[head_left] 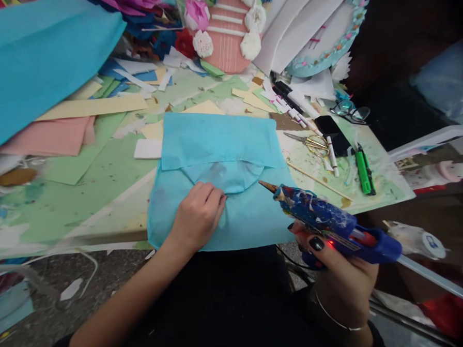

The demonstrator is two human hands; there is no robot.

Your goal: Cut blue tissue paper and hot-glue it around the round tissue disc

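A light blue sheet (253,219), of paper or cloth, lies at the table's front edge, folded over along its far side. Below the fold is a rounded, puckered flap (231,176). My left hand (198,214) rests on the sheet with its fingers curled at the flap's lower left edge; the fingertips are partly hidden. My right hand (337,266) grips a blue hot glue gun (319,210), held up over the right side of the sheet. The gun's nozzle points left toward the flap, apart from it. A red light glows on its body, and a glue stick (438,276) sticks out of the back.
On the right lie gold-handled scissors (315,146), a black phone (333,134), a green cutter (363,170), a thin wooden stick (321,180) and glasses (351,111). Paper scraps (130,103) cover the left. A large blue sheet (43,59) overhangs there. Flower-trimmed decorations (230,34) stand behind.
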